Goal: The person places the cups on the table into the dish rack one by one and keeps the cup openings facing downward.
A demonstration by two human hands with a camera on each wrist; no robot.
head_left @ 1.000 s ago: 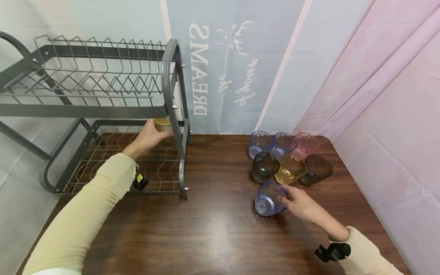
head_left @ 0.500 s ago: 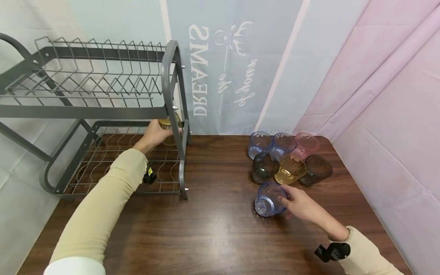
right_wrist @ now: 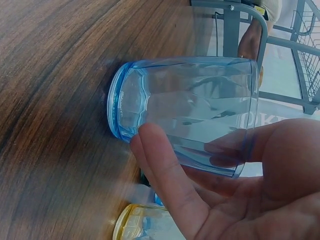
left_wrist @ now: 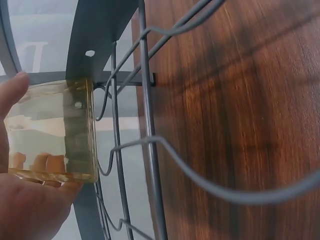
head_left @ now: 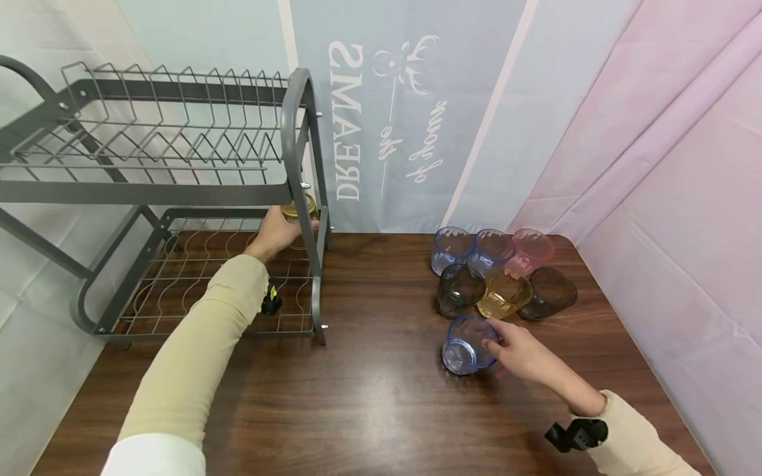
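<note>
My left hand (head_left: 276,233) grips a yellow glass (head_left: 299,210) within the lower tier of the dish rack, by its right back post, which partly hides both. In the left wrist view the yellow glass (left_wrist: 50,130) is upright, its base close to the wavy wires (left_wrist: 145,115), thumb on one side and fingers on the other. On the table at right, my right hand (head_left: 519,350) holds a clear blue glass (head_left: 461,350) by its right side. The right wrist view has that blue glass (right_wrist: 195,95) with its base at the tabletop and fingers along its wall.
Behind the right hand stand two blue glasses (head_left: 450,251), a pink glass (head_left: 532,248), two dark glasses (head_left: 460,291) and another yellow glass (head_left: 503,295), close together. The two-tier grey rack (head_left: 143,193) fills the left, its upper tier above the left forearm. Curtains hang behind.
My left hand has moved right and slightly back inside the lower tier with the yellow glass, toward the rack's right post. The right hand and blue glass have stayed put.
</note>
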